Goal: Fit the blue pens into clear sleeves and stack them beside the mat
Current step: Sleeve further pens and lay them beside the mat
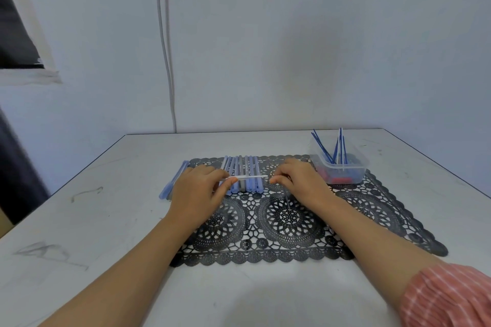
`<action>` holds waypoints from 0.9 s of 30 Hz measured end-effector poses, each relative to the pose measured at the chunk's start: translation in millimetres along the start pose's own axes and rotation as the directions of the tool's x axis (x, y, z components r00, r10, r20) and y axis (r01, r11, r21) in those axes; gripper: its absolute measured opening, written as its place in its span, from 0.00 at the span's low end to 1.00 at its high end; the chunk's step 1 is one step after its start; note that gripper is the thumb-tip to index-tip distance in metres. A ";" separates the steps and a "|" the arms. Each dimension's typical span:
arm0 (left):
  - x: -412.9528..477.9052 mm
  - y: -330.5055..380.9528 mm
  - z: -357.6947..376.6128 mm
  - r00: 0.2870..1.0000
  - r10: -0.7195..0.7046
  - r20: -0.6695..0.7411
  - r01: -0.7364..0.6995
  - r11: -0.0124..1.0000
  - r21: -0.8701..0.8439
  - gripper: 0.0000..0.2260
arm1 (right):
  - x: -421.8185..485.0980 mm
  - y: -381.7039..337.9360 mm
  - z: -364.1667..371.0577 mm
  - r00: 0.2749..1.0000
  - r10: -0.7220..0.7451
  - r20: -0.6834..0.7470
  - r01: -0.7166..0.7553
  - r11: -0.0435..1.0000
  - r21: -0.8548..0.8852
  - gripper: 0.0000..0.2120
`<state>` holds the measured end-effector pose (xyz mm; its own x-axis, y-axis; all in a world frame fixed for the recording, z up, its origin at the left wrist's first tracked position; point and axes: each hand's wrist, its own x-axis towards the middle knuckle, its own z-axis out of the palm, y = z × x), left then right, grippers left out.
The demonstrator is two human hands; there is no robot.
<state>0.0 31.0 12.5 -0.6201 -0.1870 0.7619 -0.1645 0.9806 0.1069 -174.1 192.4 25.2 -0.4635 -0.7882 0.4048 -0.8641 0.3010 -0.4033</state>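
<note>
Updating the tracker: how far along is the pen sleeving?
Done: a small stack of sleeved pens lies just off the mat's left edge. In hand: left hand and right hand pinch one pale sleeve crosswise above the row of tubes on the mat. Left: that row, filled or empty I cannot tell, and several blue pens standing in the clear tub.

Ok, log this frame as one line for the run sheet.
left hand pinches thin white tube | right hand pinches its other end | row of sleeves on mat | pile at mat's left edge | blue pens in tub
</note>
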 end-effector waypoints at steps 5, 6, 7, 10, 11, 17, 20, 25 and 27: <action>0.3 -0.3 0.1 1.000 0.003 -0.007 -0.003 1.000 -0.002 0.18 | -1.5 -5.9 -1.0 1.000 0.019 0.019 -0.020 0.996 0.083 0.07; 0.2 -0.2 0.2 1.000 0.003 -0.006 -0.003 1.000 -0.001 0.18 | -2.0 -7.2 -0.9 0.999 0.029 0.031 -0.032 0.994 0.103 0.06; 0.2 0.1 0.1 1.000 0.001 -0.005 -0.001 1.000 0.001 0.18 | -2.3 -8.1 -0.3 0.999 0.037 0.038 -0.042 0.992 0.121 0.06; 0.1 0.1 0.0 1.000 -0.003 -0.007 0.003 1.000 0.006 0.18 | -3.3 -11.2 0.9 0.997 0.030 0.067 -0.039 0.990 0.137 0.08; 0.0 0.2 0.1 1.000 -0.004 -0.006 0.004 1.000 0.007 0.18 | -3.4 -12.0 1.2 0.997 0.021 0.079 -0.031 0.992 0.126 0.10; 0.2 0.7 -0.1 1.000 -0.004 -0.009 0.004 1.000 -0.001 0.18 | -2.9 -10.6 2.6 0.994 -0.022 0.109 0.018 0.999 0.041 0.08; 0.1 0.6 0.1 1.000 -0.004 -0.008 0.004 1.000 -0.001 0.18 | -2.7 -10.4 3.0 0.998 -0.021 0.067 0.019 1.000 0.025 0.07; -0.2 0.6 0.1 1.000 -0.006 -0.001 0.006 1.000 -0.003 0.19 | -3.0 -9.6 4.8 0.995 0.003 0.100 -0.004 1.000 0.014 0.06; -0.1 0.6 0.5 1.000 -0.011 0.006 0.011 1.000 -0.003 0.19 | -2.8 -8.8 5.5 0.994 0.023 0.110 -0.027 0.999 0.032 0.06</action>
<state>-0.5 31.6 12.2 -0.6224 -0.1982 0.7572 -0.1689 0.9786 0.1173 -164.2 189.1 23.1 -0.4586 -0.8356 0.3024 -0.8447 0.3043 -0.4403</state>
